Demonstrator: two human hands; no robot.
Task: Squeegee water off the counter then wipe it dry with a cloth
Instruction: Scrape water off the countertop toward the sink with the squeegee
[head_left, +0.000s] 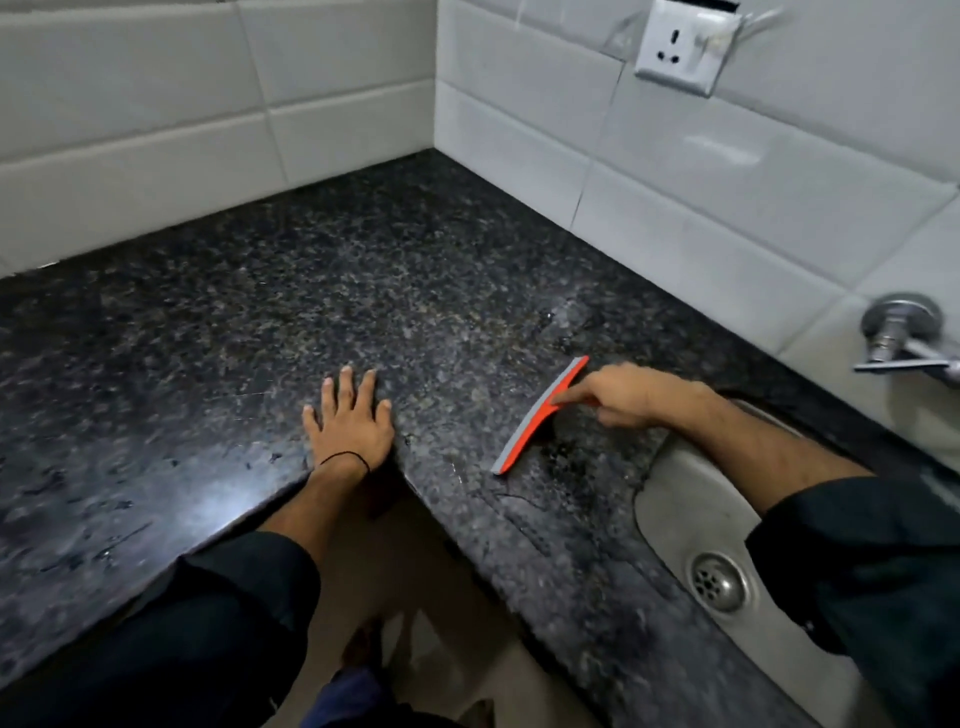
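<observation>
Left hand (349, 422) — flat, fingers spread, on granite table (363, 270); right hand (626, 395) — grip clenched round orange squeegee (540, 415), blade on table.

Both arms wear dark, near-black sleeves pushed up to mid-forearm, leaving the forearms bare. A thin black thread band (347, 459) circles the wrist of the left hand (350, 420). The right hand (631, 395) wears nothing.

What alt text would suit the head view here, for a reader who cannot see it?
A right hand holds an orange squeegee with a grey blade on a dark speckled granite counter, beside a steel sink. The left hand lies flat, fingers spread, on the counter in a white-tiled corner.
</observation>
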